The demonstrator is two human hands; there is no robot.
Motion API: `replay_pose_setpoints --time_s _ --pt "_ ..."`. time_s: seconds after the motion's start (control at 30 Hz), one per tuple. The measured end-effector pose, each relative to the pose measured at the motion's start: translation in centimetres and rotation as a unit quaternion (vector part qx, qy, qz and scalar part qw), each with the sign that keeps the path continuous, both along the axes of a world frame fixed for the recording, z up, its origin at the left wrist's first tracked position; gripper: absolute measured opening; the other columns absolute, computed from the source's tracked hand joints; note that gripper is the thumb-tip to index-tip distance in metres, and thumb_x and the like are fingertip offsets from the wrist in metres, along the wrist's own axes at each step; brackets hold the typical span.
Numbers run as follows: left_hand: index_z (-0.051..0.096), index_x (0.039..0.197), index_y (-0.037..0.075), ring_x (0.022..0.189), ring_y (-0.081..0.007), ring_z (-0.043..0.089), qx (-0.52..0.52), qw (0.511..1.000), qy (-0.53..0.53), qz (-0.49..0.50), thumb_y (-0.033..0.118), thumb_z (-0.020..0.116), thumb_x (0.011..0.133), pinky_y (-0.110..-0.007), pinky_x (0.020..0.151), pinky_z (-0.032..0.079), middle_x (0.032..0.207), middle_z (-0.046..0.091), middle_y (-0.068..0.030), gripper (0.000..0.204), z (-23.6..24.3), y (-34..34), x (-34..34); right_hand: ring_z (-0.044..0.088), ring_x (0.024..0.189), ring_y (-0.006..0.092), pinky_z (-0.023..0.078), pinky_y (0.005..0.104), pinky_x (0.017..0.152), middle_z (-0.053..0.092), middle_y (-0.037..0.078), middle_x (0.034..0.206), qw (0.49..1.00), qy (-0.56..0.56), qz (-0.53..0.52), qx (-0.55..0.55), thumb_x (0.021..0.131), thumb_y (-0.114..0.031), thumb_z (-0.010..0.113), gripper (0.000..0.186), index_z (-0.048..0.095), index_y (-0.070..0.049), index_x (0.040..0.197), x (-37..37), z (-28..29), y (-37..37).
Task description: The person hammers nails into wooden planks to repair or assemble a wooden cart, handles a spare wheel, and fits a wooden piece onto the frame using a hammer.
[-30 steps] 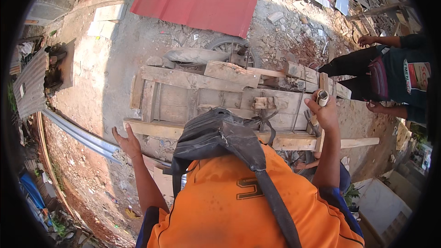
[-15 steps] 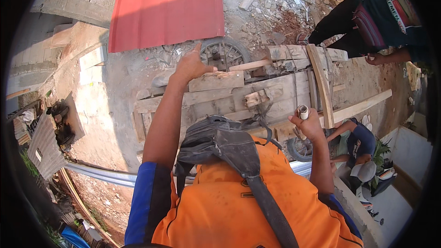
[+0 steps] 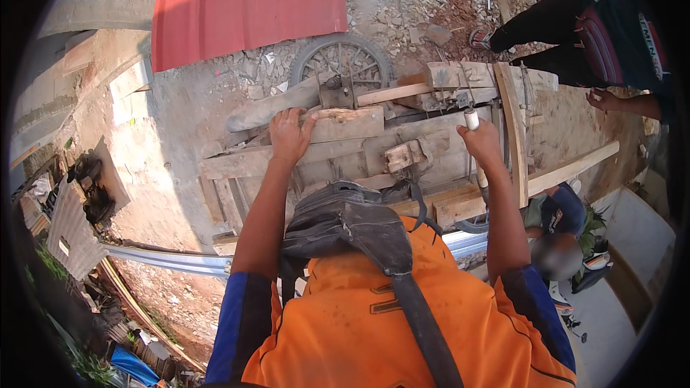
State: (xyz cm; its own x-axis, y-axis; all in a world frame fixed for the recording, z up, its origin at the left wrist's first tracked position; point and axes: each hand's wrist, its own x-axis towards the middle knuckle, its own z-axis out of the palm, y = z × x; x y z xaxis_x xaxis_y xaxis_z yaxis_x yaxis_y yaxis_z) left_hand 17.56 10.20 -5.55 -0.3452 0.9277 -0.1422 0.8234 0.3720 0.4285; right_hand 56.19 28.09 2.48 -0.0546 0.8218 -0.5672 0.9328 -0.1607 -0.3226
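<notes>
My left hand grips a short weathered board on top of a low wooden cart, fingers curled toward its far edge. My right hand is closed round a white-handled rod near the cart's right end, beside an upright-lying crosswise plank. A dark spoked wheel shows beyond the boards. A worn black bag hangs on my chest and hides part of the near side.
Red corrugated sheet lies over rubble beyond the cart. A person in dark clothes stands at the right. Another person is low at the lower right. Metal strips and scrap sheeting lie along the left.
My left hand has moved from out at the left, up and onto the board. My right hand still holds the rod, now farther forward. The view has shifted and turned slightly.
</notes>
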Motion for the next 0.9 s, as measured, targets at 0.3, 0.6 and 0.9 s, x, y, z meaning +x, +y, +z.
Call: replay_pose_setpoints --time_s 0.3,0.6,0.9 --pt "0.064 0.094 0.002 0.094 -0.0367 0.054 0.016 0.999 0.017 0.037 0.046 0.061 0.092 -0.048 0.086 0.041 0.093 0.059 -0.0169 0.044 -2.9 0.9 0.4 0.061 0.103 0.0434 0.050 0.0478 0.086 0.063 0.028 0.106 0.980 -0.129 -0.028 0.147 0.083 -0.032 0.073 0.046 0.060 0.006 0.106 1.8 -7.2 0.2" --pt "0.064 0.090 0.003 0.091 -0.0377 0.054 0.026 0.998 0.014 0.051 0.044 0.062 0.091 -0.048 0.084 0.041 0.092 0.059 -0.0171 0.041 -2.6 1.1 0.3 0.061 0.100 0.0384 0.050 0.0448 0.088 0.062 0.017 0.109 0.937 0.250 0.196 0.144 0.085 -0.007 0.064 0.021 0.062 -0.002 0.106 -9.4 -5.3 0.5" --pt "0.064 0.090 0.004 0.090 -0.0374 0.055 0.016 0.998 0.002 0.053 0.044 0.063 0.091 -0.047 0.082 0.041 0.090 0.059 -0.0164 0.041 -2.8 1.6 0.6 0.059 0.116 0.0380 0.047 0.0451 0.098 0.063 0.019 0.125 0.884 -0.028 0.399 -0.243 0.090 -0.035 0.054 0.042 0.068 -0.004 0.116 -19.6 -24.2 7.3"
